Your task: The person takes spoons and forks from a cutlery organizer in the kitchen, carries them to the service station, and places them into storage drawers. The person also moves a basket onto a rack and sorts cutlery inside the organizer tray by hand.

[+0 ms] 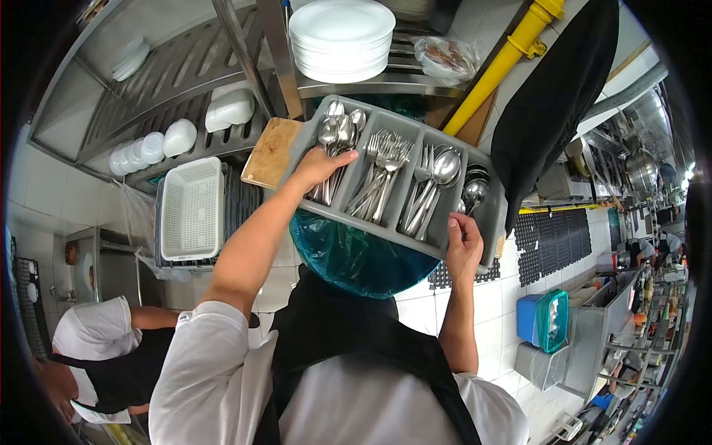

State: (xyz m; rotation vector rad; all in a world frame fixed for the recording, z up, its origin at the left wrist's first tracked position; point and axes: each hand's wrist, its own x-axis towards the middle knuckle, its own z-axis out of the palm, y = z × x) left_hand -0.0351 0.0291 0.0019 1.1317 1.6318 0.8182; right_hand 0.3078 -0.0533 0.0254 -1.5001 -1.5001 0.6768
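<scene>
1. The grey cutlery tray (pixel 386 233) lies ahead, over a teal bag (pixel 348 259); uneven pressure on its near edge could tip it, spilling spoons (pixel 345 133) and forks (pixel 387 156).
2. Left hand (pixel 322 165): thumb spread over the leftmost spoons, other fingers mostly hidden.
3. Right hand (pixel 465 241): fingers bent close together at the near right; whether either hand grips anything, I can't tell from here.

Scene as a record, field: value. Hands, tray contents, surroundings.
left hand: at the spoons in the leftmost compartment; grip unclear
right hand: at the near side of the tray, toward its right end; grip unclear
second compartment: forks
third compartment: spoons and forks mixed
under tray: teal plastic bag
left of tray: wooden board
beyond tray: stacked plates
</scene>
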